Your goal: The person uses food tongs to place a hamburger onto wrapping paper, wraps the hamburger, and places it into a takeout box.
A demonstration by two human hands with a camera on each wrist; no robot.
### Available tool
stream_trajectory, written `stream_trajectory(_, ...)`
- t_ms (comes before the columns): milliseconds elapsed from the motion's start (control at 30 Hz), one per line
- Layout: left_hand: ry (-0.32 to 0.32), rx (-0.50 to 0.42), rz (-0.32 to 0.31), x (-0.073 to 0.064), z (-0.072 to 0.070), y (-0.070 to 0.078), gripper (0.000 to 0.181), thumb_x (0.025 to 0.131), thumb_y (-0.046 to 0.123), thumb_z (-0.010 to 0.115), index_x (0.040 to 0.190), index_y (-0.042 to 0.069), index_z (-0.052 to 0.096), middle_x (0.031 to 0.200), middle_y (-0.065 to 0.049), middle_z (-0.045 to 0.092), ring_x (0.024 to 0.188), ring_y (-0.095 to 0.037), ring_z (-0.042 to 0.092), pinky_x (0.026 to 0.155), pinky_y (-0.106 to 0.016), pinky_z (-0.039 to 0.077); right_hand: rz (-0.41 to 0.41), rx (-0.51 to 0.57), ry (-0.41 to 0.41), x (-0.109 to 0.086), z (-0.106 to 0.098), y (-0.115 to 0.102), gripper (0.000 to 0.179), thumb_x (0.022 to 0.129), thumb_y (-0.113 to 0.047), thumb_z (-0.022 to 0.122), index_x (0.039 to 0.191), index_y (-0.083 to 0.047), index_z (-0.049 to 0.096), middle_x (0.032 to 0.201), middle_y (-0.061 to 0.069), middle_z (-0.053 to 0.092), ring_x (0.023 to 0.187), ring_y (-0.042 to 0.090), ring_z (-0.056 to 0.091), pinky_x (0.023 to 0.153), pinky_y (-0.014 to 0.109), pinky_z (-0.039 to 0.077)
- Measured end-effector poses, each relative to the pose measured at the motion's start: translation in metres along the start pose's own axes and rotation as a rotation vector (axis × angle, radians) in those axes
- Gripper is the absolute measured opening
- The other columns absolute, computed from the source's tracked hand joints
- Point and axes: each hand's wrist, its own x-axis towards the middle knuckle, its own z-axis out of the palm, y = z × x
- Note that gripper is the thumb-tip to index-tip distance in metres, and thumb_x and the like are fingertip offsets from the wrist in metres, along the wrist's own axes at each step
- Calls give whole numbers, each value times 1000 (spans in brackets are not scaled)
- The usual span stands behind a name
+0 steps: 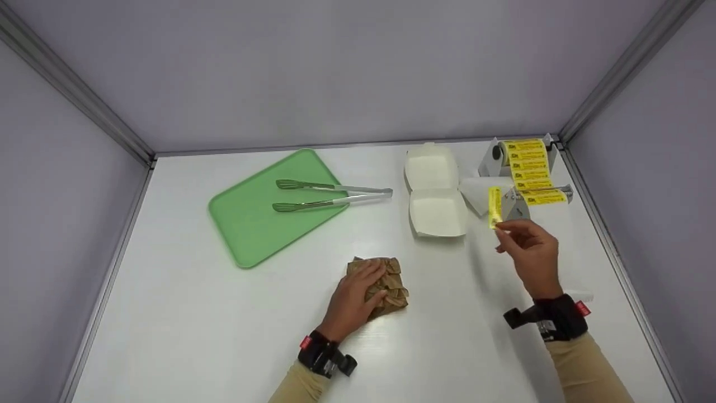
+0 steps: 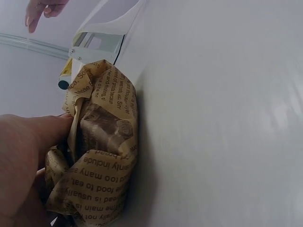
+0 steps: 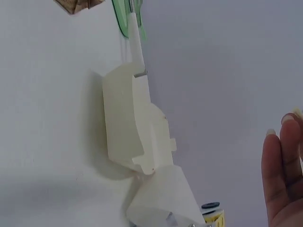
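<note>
A parcel wrapped in brown printed paper (image 1: pixel 394 282) lies on the table in front of the person. The left hand (image 1: pixel 353 299) rests over its top with the fingers laid across the folds; in the left wrist view the thumb (image 2: pixel 54 127) presses on a paper edge, and something darker brown shows between the folds. Raised at the right, the right hand (image 1: pixel 528 252) pinches a yellow printed sticker (image 1: pixel 494 207) by its lower end between thumb and fingers. Just beyond that hand stands a metal label dispenser (image 1: pixel 516 207) with a roll of yellow stickers (image 1: pixel 526 159).
An open white clamshell box (image 1: pixel 438 214) stands left of the dispenser, with white backing paper (image 1: pixel 478 190) between them. Metal tongs (image 1: pixel 363 193) lie partly on a green tray (image 1: pixel 246 224) at the back left. Walls enclose the table's back and sides.
</note>
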Motion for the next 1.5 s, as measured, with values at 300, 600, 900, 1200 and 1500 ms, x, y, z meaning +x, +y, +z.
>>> stream_trajectory(300,-2,-3,17,0,-1,-1,54,101,32,62,151,14,49,159,-4,45,150,-27,39,120,-55,35,-22,-40,-181,-15,34,3,9,91,4,70,99,1,71,87,13,69,62,13,62,59,21,55)
stream_trajectory(600,-23,-23,26,0,0,-5,53,101,32,61,151,18,49,160,-3,44,151,-27,37,118,-57,36,82,30,-365,-27,56,8,12,100,-5,60,111,2,62,89,11,62,66,18,60,60,25,55)
stream_trajectory(900,-28,-29,3,0,0,-4,54,101,33,62,152,21,48,160,1,44,151,-24,37,119,-55,35,172,30,-513,-37,77,23,22,104,-13,56,115,6,59,89,14,61,66,15,58,62,26,53)
stream_trajectory(1200,-9,-27,-29,0,2,-3,61,99,32,64,155,25,42,159,1,45,150,-24,39,119,-53,36,222,-3,-658,-45,98,41,22,105,-13,54,115,5,58,92,29,58,68,14,56,63,24,51)
stream_trajectory(1500,5,21,79,0,3,-4,59,103,31,57,158,29,36,161,-2,42,150,-28,37,116,-62,35,229,-11,-677,-47,103,52,17,105,-10,53,115,2,60,94,27,60,69,25,58,63,27,51)
